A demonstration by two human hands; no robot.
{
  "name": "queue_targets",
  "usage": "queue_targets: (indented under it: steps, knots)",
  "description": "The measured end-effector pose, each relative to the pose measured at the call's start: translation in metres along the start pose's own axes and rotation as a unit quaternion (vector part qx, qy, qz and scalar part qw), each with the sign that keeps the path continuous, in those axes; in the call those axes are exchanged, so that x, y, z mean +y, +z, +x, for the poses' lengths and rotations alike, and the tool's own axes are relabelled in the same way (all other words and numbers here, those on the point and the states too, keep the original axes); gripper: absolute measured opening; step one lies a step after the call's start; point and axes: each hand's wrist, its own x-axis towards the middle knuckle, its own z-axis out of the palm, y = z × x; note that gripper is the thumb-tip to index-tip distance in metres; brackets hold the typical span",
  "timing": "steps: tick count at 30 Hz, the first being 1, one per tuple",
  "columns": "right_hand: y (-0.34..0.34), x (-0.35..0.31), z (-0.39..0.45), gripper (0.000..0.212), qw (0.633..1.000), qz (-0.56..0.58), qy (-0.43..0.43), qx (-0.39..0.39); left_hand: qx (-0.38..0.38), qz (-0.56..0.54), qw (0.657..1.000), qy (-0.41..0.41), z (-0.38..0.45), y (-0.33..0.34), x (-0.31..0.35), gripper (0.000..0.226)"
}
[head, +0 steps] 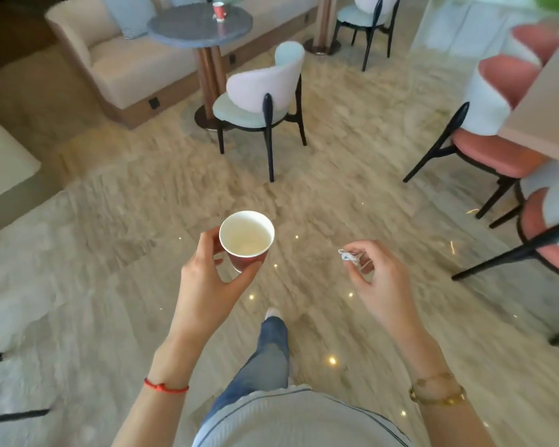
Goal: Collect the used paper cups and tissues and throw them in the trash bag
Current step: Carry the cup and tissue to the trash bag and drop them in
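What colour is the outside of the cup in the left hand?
Red outside, white inside; the cup shows best in the head view, held by the left hand.

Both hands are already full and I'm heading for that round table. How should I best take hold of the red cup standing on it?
Grip the red cup round its side wall, coming from the near edge of the round table; it stands upright, apart from anything else. The left hand holds a paper cup and the right hand pinches a tissue, so one would likely need freeing first.
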Motion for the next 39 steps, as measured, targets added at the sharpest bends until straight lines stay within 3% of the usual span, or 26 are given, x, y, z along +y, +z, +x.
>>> queue_targets:
  steps: [18, 26, 39]
  knots:
    - [0.021, 0.112, 0.334, 0.017, 0.987, -0.017, 0.13, 0.093, -0.125, -0.022, 0.988, 0.094, 0.406, 0.173, 0.027, 0.063]
    - [0.014, 0.201, 0.463, 0.021, 0.975, -0.012, 0.188, 0.115, -0.169, -0.023, 0.98, 0.104, 0.549, 0.285, 0.043, 0.064]
    - [-0.079, 0.365, 0.762, 0.019, 0.979, -0.056, 0.145, 0.131, -0.158, -0.029, 0.979, 0.123, 0.805, 0.483, 0.139, 0.072]
